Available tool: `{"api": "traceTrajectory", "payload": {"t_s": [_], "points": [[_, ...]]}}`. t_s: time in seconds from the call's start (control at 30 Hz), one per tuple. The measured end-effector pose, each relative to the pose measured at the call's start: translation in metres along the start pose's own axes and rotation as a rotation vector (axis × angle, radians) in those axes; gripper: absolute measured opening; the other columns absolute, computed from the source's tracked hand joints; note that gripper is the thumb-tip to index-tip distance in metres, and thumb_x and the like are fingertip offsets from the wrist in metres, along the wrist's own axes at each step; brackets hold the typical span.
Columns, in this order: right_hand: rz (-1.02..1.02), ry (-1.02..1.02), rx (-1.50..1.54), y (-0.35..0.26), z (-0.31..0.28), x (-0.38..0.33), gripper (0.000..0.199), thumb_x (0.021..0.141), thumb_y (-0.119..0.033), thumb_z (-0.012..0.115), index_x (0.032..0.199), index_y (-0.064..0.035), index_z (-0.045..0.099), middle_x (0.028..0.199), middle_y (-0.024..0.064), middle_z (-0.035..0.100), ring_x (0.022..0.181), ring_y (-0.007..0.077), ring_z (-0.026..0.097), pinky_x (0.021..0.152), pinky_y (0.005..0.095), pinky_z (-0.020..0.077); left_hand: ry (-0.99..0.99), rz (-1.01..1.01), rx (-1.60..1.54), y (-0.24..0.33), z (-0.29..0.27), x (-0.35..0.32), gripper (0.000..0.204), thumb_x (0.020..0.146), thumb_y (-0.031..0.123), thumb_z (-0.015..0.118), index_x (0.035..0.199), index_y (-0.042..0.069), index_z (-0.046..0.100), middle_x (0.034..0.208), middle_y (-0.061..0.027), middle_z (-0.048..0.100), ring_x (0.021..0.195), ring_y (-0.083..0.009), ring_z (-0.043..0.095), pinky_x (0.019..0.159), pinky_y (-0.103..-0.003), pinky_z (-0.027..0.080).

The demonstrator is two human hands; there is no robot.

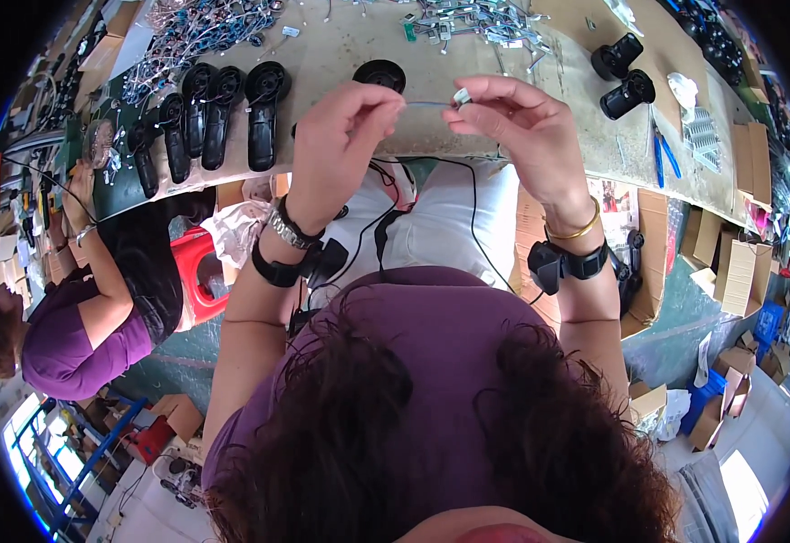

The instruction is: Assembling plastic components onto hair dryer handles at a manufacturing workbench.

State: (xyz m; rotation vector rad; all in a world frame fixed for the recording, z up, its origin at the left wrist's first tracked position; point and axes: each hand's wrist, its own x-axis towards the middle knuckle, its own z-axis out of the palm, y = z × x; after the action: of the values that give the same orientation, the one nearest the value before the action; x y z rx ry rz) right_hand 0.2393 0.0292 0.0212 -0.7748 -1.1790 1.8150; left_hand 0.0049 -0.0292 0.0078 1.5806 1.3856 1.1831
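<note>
A thin wire [429,103] spans the gap between two pinching hands — over the counter [345,41].
The left hand [345,136] has its grip closed at the fingertips, the wire running into it; the right hand [526,127] has its grip pinched narrowly on a small pale connector [462,96]. Just beyond the left grip lies a round black part [379,74], with black handle-shaped housings [263,122] farther left — and blue-handled pliers [658,161] well right of the right grip.
</note>
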Motion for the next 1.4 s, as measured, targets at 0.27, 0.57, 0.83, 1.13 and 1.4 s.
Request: {"api": "traceTrajectory", "payload": {"t_s": [0.27,0.57,0.83,1.13,1.4], "points": [[-0.534,-0.262,-1.112,-0.011,0.022,-0.009,0.022,0.092,0.007,0.071,0.112,-0.0006,0.073,0.106,0.0047,0.073,0.092,0.0128,0.07,0.089,0.0299,0.0586,-0.588,0.382,0.928,0.015,-0.007,-0.002,0.039,0.087,0.02,0.076,0.121,0.004,0.067,0.122,-0.0126,0.065,0.103,-0.0316,0.066,0.084,-0.037,0.055],[-0.276,0.151,-0.36,0.01,-0.008,0.003,0.02,0.095,0.008,0.068,0.115,0.004,0.066,0.107,0.0098,0.072,0.098,0.0189,0.073,0.09,0.0299,0.0589,0.046,0.284,0.83,-0.034,-0.022,0.006,0.039,0.09,0.017,0.074,0.126,0.006,0.067,0.12,-0.013,0.067,0.1,-0.0363,0.067,0.082,-0.037,0.056],[-0.552,0.289,-0.171,0.011,0.023,0.032,0.021,0.096,0.007,0.068,0.115,0.0039,0.061,0.106,0.0114,0.071,0.095,0.0207,0.075,0.084,0.0286,0.0605,-0.372,-0.412,-0.442,0.012,-0.031,0.017,0.043,0.1,0.019,0.068,0.139,0.002,0.059,0.127,-0.019,0.069,0.104,-0.0292,0.072,0.078,-0.034,0.059],[-0.549,0.52,0.214,0.011,0.048,0.047,0.021,0.095,0.0,0.073,0.112,0.0005,0.06,0.1,0.0083,0.069,0.083,0.0173,0.074,0.066,0.0264,0.0579,-0.179,-0.258,-1.051,0.018,0.018,-0.005,0.042,0.1,0.009,0.067,0.139,-0.003,0.056,0.133,-0.0174,0.065,0.118,-0.021,0.066,0.092,-0.032,0.056],[-0.699,0.49,-0.105,0.013,0.05,0.039,0.023,0.093,0.004,0.073,0.113,0.0012,0.062,0.1,0.0098,0.071,0.09,0.016,0.072,0.076,0.025,0.0565,0.241,-0.155,-0.943,0.012,0.03,0.004,0.026,0.102,0.012,0.065,0.126,0.001,0.065,0.125,-0.0121,0.069,0.114,-0.0216,0.069,0.095,-0.036,0.058]]}}
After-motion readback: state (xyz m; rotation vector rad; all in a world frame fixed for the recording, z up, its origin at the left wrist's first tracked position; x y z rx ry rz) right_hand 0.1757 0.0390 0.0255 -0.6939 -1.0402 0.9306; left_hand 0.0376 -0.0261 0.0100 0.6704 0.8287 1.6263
